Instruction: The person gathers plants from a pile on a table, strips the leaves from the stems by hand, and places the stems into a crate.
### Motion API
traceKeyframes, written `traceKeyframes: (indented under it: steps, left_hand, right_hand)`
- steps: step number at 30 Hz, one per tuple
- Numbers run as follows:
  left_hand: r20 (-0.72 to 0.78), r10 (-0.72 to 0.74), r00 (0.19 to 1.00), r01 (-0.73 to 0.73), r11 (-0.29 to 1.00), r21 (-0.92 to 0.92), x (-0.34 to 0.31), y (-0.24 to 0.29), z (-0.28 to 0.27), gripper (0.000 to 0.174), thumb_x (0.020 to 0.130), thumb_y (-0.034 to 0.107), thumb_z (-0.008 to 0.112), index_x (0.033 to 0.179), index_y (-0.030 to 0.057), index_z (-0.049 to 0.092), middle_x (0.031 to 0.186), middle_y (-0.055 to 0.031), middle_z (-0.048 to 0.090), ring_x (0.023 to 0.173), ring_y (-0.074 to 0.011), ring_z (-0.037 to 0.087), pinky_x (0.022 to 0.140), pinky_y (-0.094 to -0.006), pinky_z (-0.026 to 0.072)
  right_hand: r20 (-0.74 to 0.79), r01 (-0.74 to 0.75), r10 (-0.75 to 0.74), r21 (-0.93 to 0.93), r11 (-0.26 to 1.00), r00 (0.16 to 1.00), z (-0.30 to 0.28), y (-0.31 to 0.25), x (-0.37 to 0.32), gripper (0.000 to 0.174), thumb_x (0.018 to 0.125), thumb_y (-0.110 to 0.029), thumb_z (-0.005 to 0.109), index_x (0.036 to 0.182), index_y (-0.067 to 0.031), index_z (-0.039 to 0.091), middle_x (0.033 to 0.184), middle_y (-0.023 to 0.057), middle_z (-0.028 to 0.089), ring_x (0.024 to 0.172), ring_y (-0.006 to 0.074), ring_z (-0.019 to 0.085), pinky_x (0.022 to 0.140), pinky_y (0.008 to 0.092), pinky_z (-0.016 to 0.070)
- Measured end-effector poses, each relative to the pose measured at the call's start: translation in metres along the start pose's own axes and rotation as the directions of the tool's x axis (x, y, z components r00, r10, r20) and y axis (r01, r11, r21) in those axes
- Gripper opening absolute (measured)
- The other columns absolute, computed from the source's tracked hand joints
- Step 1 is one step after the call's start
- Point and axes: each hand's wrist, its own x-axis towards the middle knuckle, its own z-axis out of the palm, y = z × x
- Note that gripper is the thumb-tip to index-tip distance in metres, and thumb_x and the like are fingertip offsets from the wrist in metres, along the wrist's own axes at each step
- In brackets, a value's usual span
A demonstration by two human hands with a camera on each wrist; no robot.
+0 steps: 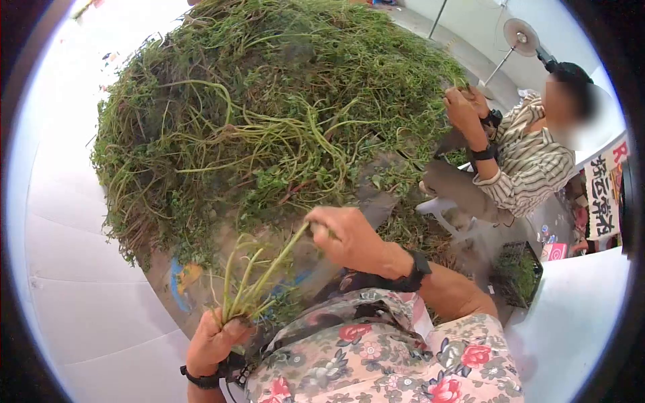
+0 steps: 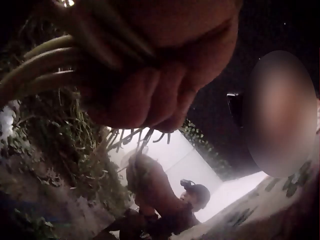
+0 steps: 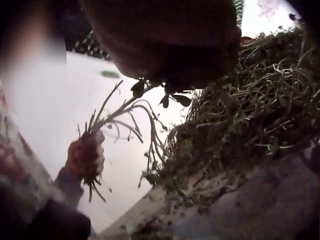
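Note:
My left hand (image 1: 213,341), low in the head view, grips a small bunch of long green plant stems (image 1: 250,285) near one end, its fingers curled round them. The stems fan up and to the right, and short ends stick out below the fist in the right wrist view. Up and to the right, my right hand (image 1: 353,240) pinches the tip of one long stem between curled fingers and thumb. In the right wrist view, small leaves (image 3: 165,97) hang just under that hand. A big heap of leafy green stems (image 1: 269,101) lies beyond both hands.
Another person (image 1: 531,161) in a striped shirt sits at the right of the heap, both hands at some greens. A dark crate (image 1: 537,269) of greens stands at the lower right. A stand fan (image 1: 521,37) is at the back, and a lettered sign (image 1: 601,195) at the far right.

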Motion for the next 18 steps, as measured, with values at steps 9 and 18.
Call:
traceKeyframes:
  steps: [9, 18]
  left_hand:
    - [-0.029, 0.039, 0.999, -0.039, 0.999, 0.012, 0.001, 0.013, 0.017, 0.014, 0.077, 0.008, 0.048, 0.069, -0.0009, 0.053, 0.052, -0.0002, 0.045, 0.047, -0.0074, 0.038, 0.043, -0.0238, 0.0285]
    - [-0.153, 0.145, 0.978, -0.182, 0.948, -0.261, -0.002, 0.005, -0.009, 0.021, 0.083, 0.019, 0.047, 0.073, 0.0006, 0.050, 0.052, 0.0032, 0.037, 0.044, -0.0054, 0.030, 0.041, -0.0224, 0.0219]
  right_hand:
    - [-0.249, 0.164, -0.207, -0.182, 0.970, 0.946, 0.003, 0.062, 0.012, 0.021, 0.068, -0.005, 0.050, 0.086, 0.0054, 0.054, 0.078, 0.0187, 0.056, 0.069, 0.0370, 0.054, 0.061, 0.0429, 0.0429]
    - [0.002, -0.111, 0.536, 0.979, 0.170, 0.844, -0.061, 0.081, -0.007, 0.012, 0.085, -0.021, 0.054, 0.086, -0.0098, 0.052, 0.076, 0.0021, 0.055, 0.069, 0.0146, 0.056, 0.064, 0.0266, 0.0473]
